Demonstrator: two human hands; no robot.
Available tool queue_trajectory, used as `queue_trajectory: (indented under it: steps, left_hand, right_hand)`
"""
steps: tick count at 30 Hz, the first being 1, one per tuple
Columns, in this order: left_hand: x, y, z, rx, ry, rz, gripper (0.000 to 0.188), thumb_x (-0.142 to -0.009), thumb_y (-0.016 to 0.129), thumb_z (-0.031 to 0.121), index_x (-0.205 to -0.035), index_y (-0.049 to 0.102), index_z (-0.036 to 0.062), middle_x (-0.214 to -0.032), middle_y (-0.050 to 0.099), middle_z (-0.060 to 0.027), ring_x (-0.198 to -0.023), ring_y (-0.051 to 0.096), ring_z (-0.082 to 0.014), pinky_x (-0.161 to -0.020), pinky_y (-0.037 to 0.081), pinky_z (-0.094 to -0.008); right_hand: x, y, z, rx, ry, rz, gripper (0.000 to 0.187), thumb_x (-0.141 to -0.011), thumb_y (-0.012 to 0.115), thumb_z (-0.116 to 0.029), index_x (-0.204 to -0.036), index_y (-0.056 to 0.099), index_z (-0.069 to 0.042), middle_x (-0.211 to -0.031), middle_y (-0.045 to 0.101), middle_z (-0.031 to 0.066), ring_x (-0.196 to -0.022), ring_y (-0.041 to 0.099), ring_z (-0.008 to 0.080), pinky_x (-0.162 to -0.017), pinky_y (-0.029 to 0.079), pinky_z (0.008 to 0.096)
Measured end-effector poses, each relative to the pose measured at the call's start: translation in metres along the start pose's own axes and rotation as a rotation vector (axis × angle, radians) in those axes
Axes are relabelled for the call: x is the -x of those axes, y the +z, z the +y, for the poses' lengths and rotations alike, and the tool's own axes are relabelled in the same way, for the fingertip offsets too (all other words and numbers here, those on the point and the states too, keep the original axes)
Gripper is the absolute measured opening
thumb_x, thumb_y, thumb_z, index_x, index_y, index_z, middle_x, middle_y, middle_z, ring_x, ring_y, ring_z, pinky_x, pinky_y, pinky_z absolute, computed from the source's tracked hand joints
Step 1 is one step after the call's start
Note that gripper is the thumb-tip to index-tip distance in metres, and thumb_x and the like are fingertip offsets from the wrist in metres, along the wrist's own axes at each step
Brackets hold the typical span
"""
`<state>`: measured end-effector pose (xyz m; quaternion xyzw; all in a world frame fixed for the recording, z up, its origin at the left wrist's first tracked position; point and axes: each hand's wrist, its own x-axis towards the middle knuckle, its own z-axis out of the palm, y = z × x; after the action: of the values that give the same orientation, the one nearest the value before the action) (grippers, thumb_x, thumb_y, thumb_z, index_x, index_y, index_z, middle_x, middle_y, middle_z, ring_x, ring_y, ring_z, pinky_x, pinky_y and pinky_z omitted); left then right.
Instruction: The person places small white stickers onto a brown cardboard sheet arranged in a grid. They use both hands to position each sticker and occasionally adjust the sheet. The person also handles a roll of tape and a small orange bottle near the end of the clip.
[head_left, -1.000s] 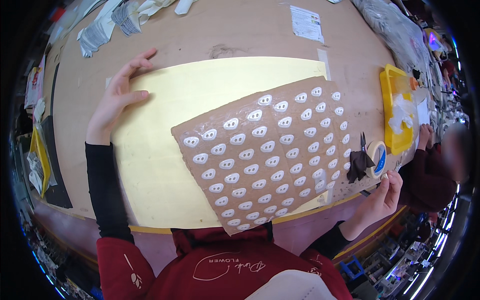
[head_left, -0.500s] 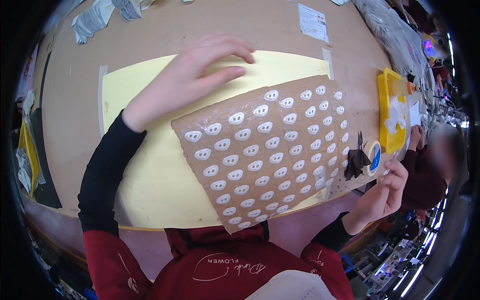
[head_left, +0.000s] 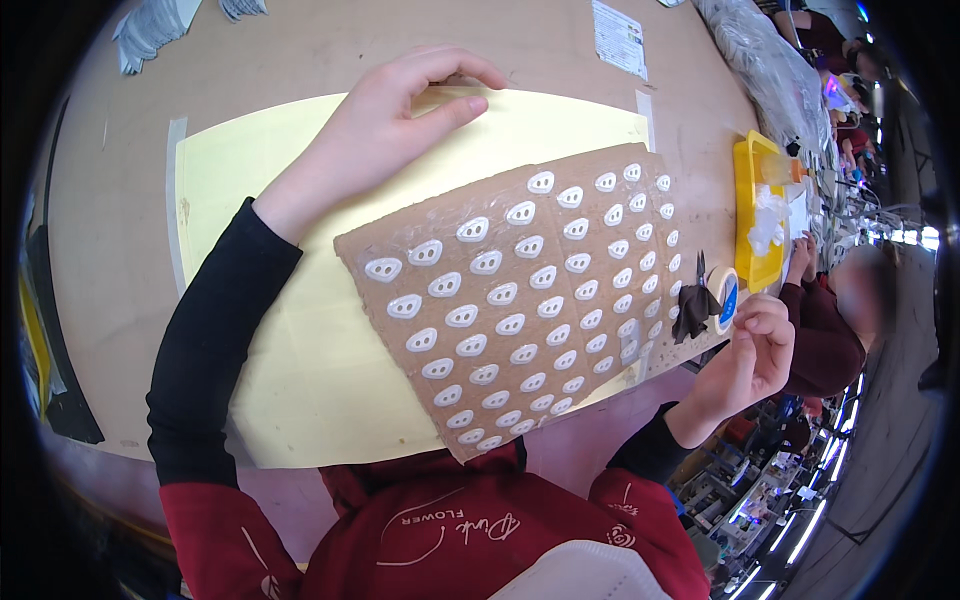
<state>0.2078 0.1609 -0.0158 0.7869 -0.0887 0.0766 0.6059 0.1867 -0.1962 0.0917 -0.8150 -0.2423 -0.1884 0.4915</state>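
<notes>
A brown sheet [head_left: 400, 240] lies slanted in front of me, covered in rows of white rounded pieces [head_left: 485, 262] with two holes each. Beneath it is a pale yellow sheet [head_left: 310, 370]. My left hand [head_left: 400, 120] is over the yellow sheet's far edge, thumb and fingers apart, holding nothing visible; whether it touches the sheet is unclear. At the right, my right hand [head_left: 750, 355] is raised with curled fingers and thumb pressed together. What they hold, if anything, is too small to make out. Just beyond its fingertips stands a tape roll [head_left: 724, 298].
Dark pointed snips [head_left: 701, 268] and a black cloth [head_left: 692, 312] lie beside the roll. A yellow tray [head_left: 743, 200] holds crumpled white material and an orange-topped container. Clear plastic wrapping [head_left: 765, 75] and a printed paper [head_left: 620, 38] are farther off. A co-worker [head_left: 825, 325] sits at the right.
The whole view has shifted a little. My right hand has come slightly closer to the tape roll, its fingers still curled. My left hand keeps nearly the same place over the yellow sheet.
</notes>
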Motion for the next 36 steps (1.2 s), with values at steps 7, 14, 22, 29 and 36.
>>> queue_trajectory:
  steps: [7,14,22,29,36]
  left_hand:
    - [-0.001,-0.003,0.001,-0.029,-0.015,-0.027,0.025,-0.098,0.061,0.014,-0.119,0.067,0.0027,-0.121,0.067,-0.0066,-0.117,0.06,-0.0191,-0.106,0.043,-0.0332]
    - [-0.003,-0.003,0.001,-0.018,-0.039,-0.014,0.025,-0.098,0.06,0.012,-0.119,0.066,0.0021,-0.12,0.067,-0.0056,-0.115,0.06,-0.0169,-0.105,0.043,-0.031]
    - [0.001,-0.006,-0.006,0.036,-0.109,0.031,0.027,-0.1,0.059,0.01,-0.124,0.063,-0.0002,-0.128,0.064,-0.0081,-0.123,0.057,-0.0177,-0.109,0.04,-0.033]
    - [-0.003,-0.002,-0.005,0.002,-0.117,0.076,0.026,-0.1,0.06,0.011,-0.122,0.065,-0.0011,-0.125,0.066,-0.0086,-0.119,0.059,-0.017,-0.107,0.042,-0.0324]
    - [-0.005,-0.002,-0.002,0.002,-0.142,0.114,0.025,-0.101,0.059,0.012,-0.121,0.065,-0.0015,-0.124,0.066,-0.0074,-0.118,0.059,-0.0152,-0.105,0.043,-0.0311]
  right_hand:
    - [0.015,-0.016,0.004,0.071,0.116,0.119,0.018,-0.084,0.063,0.014,-0.095,0.061,0.001,-0.093,0.059,0.0069,-0.085,0.053,0.0133,-0.08,0.043,0.0253]
    - [0.061,-0.071,0.016,0.016,0.278,0.304,0.011,-0.092,0.062,0.006,-0.103,0.061,0.002,-0.095,0.059,0.0053,-0.079,0.052,0.0087,-0.071,0.042,0.0229]
    - [0.064,-0.047,0.016,0.412,0.28,-0.269,0.016,-0.077,0.077,0.001,-0.093,0.073,-0.002,-0.091,0.067,0.008,-0.085,0.061,0.0252,-0.076,0.049,0.0335]
    - [0.07,-0.036,0.036,0.5,0.217,-0.316,0.018,-0.079,0.078,-0.008,-0.095,0.071,-0.003,-0.09,0.059,0.0071,-0.087,0.057,0.0258,-0.077,0.046,0.0363]
    - [0.077,-0.035,0.04,0.466,0.214,-0.318,0.017,-0.08,0.078,-0.01,-0.093,0.068,-0.005,-0.091,0.056,0.0063,-0.089,0.055,0.0263,-0.078,0.044,0.0374]
